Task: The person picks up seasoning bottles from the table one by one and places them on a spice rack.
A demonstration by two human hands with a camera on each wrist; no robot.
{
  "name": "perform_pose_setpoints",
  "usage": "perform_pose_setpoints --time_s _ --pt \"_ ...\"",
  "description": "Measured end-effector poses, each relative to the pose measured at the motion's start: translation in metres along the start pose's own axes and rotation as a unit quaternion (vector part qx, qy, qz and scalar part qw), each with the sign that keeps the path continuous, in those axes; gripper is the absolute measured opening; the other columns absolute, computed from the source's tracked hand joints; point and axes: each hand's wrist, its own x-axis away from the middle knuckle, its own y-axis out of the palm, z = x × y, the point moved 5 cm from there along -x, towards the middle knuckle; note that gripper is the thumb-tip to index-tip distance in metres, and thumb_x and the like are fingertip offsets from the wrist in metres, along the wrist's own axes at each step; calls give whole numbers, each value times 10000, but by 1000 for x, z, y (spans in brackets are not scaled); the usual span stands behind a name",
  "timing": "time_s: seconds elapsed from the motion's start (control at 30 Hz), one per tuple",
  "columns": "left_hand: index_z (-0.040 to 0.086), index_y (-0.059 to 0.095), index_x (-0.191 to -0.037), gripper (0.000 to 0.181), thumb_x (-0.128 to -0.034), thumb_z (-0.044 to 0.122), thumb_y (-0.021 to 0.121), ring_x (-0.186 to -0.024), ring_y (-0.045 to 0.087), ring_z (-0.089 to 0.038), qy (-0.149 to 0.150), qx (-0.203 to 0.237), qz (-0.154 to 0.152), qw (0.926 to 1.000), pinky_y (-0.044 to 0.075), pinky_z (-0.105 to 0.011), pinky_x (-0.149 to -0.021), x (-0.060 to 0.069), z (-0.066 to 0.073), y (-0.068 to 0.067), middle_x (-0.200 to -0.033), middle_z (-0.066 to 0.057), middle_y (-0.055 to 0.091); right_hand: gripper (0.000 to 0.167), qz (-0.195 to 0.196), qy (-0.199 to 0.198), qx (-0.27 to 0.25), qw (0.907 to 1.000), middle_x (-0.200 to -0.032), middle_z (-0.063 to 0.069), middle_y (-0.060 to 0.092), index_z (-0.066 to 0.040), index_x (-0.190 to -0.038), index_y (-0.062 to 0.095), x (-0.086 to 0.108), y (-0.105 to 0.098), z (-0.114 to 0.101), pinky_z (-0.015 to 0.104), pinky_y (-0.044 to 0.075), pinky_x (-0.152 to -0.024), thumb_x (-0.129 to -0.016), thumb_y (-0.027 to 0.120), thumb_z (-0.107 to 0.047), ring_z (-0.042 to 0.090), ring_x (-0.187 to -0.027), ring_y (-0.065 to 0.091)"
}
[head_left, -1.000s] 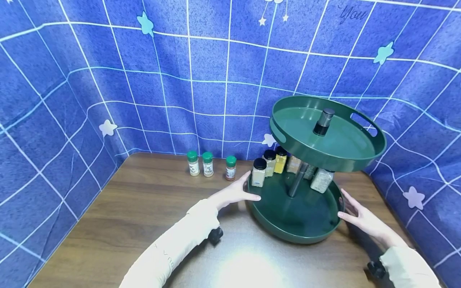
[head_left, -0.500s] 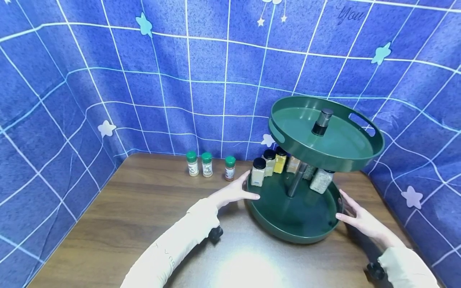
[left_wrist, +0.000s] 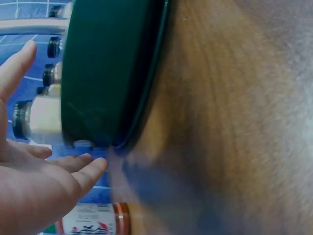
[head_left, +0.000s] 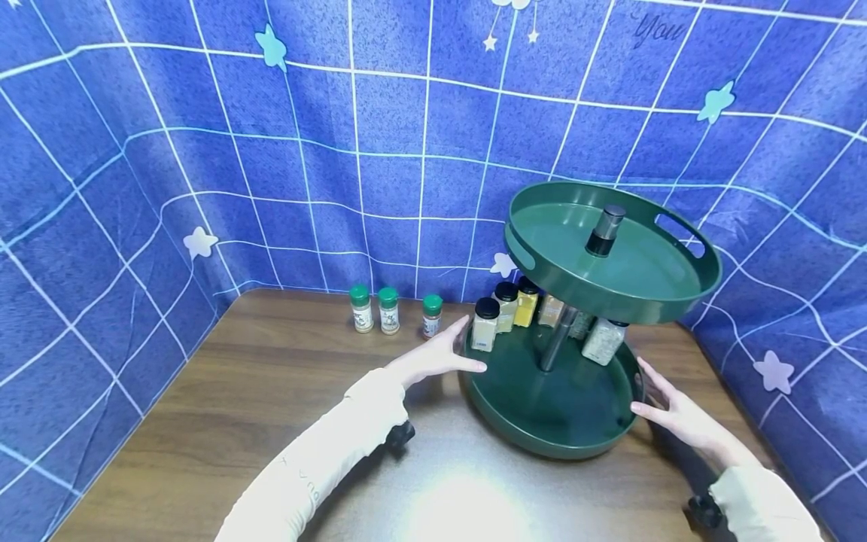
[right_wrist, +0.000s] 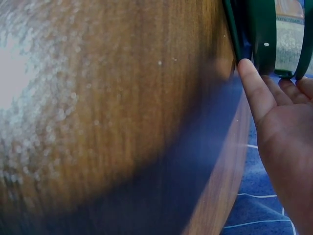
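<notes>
A green two-tier round tray stand (head_left: 612, 282) with a dark centre post stands on the right of the table. Several black-capped spice jars (head_left: 485, 325) sit along the back of its lower tray (head_left: 549, 444). Beside that tray's left rim is my left hand (head_left: 433, 357), fingers spread and thumb toward the tray; the left wrist view shows a gap between its fingertips and the green wall. With fingers fairly straight, my right hand (head_left: 687, 414) touches the lower tray's right side near a handle slot. In the right wrist view the right thumb is hard to make out.
Three green-capped shakers (head_left: 389, 310) stand at the back of the wooden table (head_left: 291, 391), one close behind my left hand. A blue grid-patterned curtain (head_left: 305, 173) hangs behind and at both sides. The upper tray overhangs the lower one.
My left hand has drawn slightly left, away from the lower tray. The right hand keeps its place at the rim, and stand and jars look unmoved; the whole view shifted a little.
</notes>
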Motion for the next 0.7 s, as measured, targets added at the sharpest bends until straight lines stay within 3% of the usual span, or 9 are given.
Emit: perform_pose_setpoints --time_s 0.07,0.13,0.23,0.47,0.7 --pt "176 97 -1525 1065 -742 375 791 -1425 216 -218 15 -131 71 9999 223 -395 -1145 0 4 -4 -1568 -72 192 779 6 12 -4 10000 -1476 360 168 -60 -1513 71 0 0 1 9 306 -874 -931 584 -129 -98 -1259 304" --pt "189 110 -1524 1061 -736 383 794 -1426 214 -213 23 -183 141 9997 229 -406 -1142 1 9 -8 -1564 -72 206 780 21 -23 -64 10000 -1472 366 168 -57 -1512 74 0 0 1 6 304 -873 -928 587 -125 -247 -1122 261" --pt "201 130 -1522 1044 -736 378 795 -1421 232 -214 85 -250 271 9993 247 -416 -1135 2 17 -15 -1547 -90 250 780 25 -36 -74 10000 -1469 370 169 -57 -1512 75 0 -1 0 4 303 -874 -928 587 -125 -243 -1126 263" --pt "179 199 -1507 1001 -727 290 816 -1382 324 -228 580 -12 722 9957 293 -434 -1112 0 34 -33 -1511 -87 331 777 47 -13 18 10000 -1474 359 181 -76 -1516 78 0 -1 -2 6 305 -871 -931 586 -135 -169 -1184 290" --pt "196 291 -1476 916 -726 211 817 -1361 352 -285 1099 121 1206 9865 307 -477 -1097 1 48 -55 -1473 -107 383 778 63 -16 -56 10000 -1459 381 184 -64 -1513 83 -1 -1 1 6 308 -863 -927 590 -134 -246 -1119 267"
